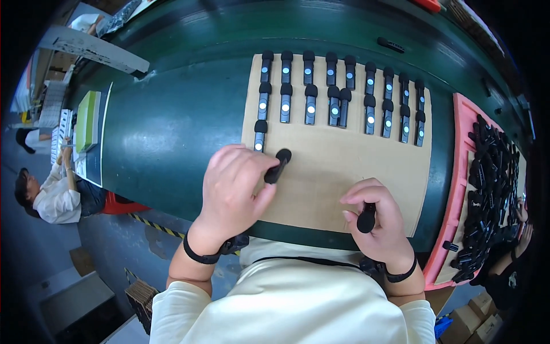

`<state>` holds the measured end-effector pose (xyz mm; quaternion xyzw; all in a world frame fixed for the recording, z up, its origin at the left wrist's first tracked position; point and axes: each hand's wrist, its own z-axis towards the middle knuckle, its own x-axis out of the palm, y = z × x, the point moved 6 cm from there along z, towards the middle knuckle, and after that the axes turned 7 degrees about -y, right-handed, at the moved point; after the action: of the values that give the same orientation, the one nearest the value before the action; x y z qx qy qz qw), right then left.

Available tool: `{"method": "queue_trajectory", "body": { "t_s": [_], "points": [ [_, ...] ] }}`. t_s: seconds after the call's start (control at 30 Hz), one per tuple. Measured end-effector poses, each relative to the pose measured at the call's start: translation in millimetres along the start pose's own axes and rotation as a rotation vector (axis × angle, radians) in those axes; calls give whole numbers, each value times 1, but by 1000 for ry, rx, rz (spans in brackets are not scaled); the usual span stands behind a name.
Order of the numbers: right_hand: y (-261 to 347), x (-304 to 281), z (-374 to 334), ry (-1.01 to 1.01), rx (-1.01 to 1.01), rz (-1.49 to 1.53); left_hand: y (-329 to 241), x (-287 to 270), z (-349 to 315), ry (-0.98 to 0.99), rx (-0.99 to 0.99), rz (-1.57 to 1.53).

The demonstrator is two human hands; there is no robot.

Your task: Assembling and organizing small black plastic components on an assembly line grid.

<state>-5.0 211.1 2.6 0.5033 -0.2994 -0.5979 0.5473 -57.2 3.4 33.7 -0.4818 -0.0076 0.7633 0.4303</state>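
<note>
My left hand (232, 183) pinches a small black clip-on microphone (279, 165) with a round foam tip, held over the cardboard sheet (321, 189) near its left side. Over the sheet's lower right part, my right hand (378, 215) is curled round another black microphone (366, 218), its foam end toward me. Rows of similar microphones (310, 105), each with a bright round spot, lie on the far part of the sheet. A single one (260, 136) begins a third row, just beyond my left hand. In the second row two microphones (339, 108) lie touching.
A pink foam tray (452, 155) heaped with black microphones (487, 200) stands at the right, with another person's arm (518, 246) beside it. One dark piece (391, 44) lies at the green table's far side. Leftward are a grey metal beam (94, 49), a green box (87, 121) and a seated person (54, 198).
</note>
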Motion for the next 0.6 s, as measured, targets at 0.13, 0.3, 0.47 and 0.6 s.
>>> {"method": "queue_trajectory", "body": {
  "t_s": [0.13, 0.3, 0.47, 0.6],
  "points": [
    [-5, -1, -2, -14, 60, 6, 9, 7, 4, -22, 47, 159],
    [-4, -3, -1, 4, 54, -31, 7, 17, -1, 77, 120, 255],
    [-6, -3, -1, 13, 66, -39, 2, 18, -10, 205, 116, 260],
    [-7, -2, 1, 20, 69, -45, 4, 19, -7, 199, 86, 240]
  ]
}}
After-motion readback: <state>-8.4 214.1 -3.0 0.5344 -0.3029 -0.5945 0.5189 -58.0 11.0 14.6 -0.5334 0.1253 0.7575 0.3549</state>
